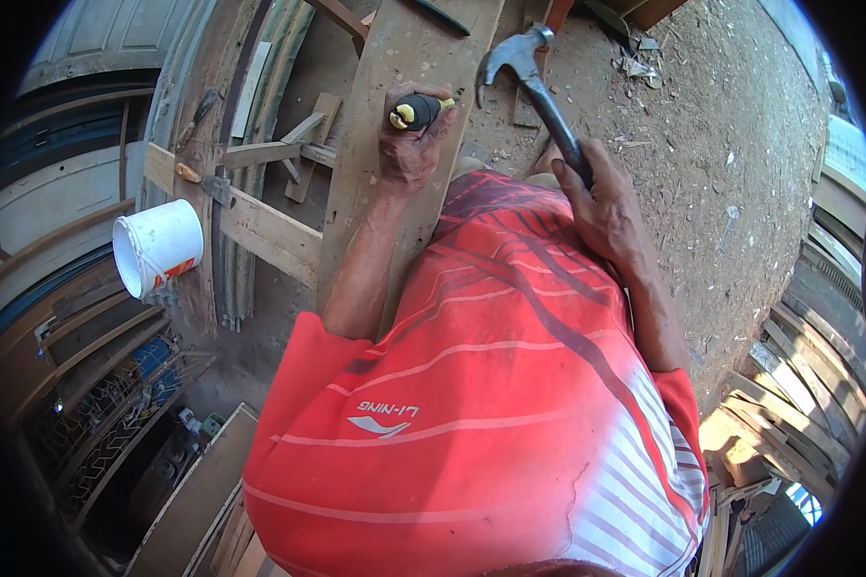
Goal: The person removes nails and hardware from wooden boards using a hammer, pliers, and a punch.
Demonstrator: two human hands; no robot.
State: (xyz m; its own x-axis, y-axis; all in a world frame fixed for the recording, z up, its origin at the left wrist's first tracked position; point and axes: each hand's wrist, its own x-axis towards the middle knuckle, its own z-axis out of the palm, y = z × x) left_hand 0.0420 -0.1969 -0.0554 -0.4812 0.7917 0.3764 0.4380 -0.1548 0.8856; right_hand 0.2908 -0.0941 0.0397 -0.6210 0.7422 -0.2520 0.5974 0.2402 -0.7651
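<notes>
My left hand [411, 154] is closed around what looks like a chisel [418, 112], its yellow handle wrapped in black tape. The handle's end points up toward me, and the blade is hidden below the fist. Under this hand runs a long, worn wooden plank [356, 207]. To the right, my right hand [601, 207] grips a claw hammer [548, 111] by its dark handle. The steel head is raised, apart from the chisel and farther away than my hand.
A dark, slim tool [439, 15] lies on the plank's far end. At left, a white bucket [159, 248] stands by a wooden frame [269, 234], with a wooden-handled tool [202, 183] on it. Stacked boards [789, 404] lie at right beyond the littered dirt floor [712, 183].
</notes>
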